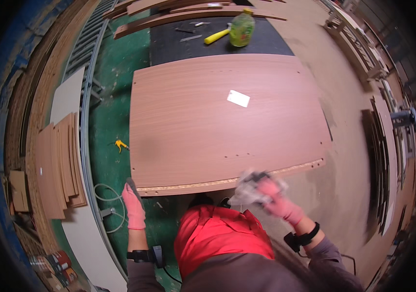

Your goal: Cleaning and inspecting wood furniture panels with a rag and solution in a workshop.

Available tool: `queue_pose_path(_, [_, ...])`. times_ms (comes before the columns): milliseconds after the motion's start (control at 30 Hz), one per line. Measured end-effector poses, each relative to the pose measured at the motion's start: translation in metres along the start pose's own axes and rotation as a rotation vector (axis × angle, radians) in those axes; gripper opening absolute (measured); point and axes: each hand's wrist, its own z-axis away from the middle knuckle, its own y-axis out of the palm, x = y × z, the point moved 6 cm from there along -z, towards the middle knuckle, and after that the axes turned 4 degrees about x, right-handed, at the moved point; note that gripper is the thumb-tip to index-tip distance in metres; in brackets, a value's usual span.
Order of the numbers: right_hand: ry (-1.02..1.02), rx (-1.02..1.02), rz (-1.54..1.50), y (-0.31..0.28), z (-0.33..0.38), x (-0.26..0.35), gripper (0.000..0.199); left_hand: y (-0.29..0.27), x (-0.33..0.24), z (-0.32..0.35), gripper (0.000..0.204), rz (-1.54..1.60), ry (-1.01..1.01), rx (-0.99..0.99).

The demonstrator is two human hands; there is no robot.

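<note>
A large wood-grain panel (188, 121) lies flat in front of me, with a groove along its near edge and small holes near its corners. A white label (238, 98) is on its face. My left hand (134, 207), in a pink glove with dark fingertips, grips the panel at its near left corner; part of the fingers is hidden. At the near edge, right of the middle, my right hand (278, 197) in a matching glove is closed on a crumpled whitish rag (247, 191). The rag is against the edge and slightly blurred.
Beyond the panel, a dark board (179, 46) holds a yellow-handled tool (216, 36) and a bottle of green liquid (242, 30). A yellow air blow gun (120, 145) is beside the left edge. Stacked panels (59, 165) stand left, near a roller conveyor (89, 44); more boards (380, 160) lean right.
</note>
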Motion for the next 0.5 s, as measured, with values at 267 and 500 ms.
queue_pose_path(267, [0.529,-0.853,-0.615,-0.130,0.118,-0.137,0.035,0.030,-0.003,0.001,0.031,0.778,-0.143,0.237])
queue_pose_path(500, [0.220,-0.149,0.409,-0.018,-0.011,-0.003,0.052,0.043,0.003,-0.003,0.048,0.481,0.138,0.359])
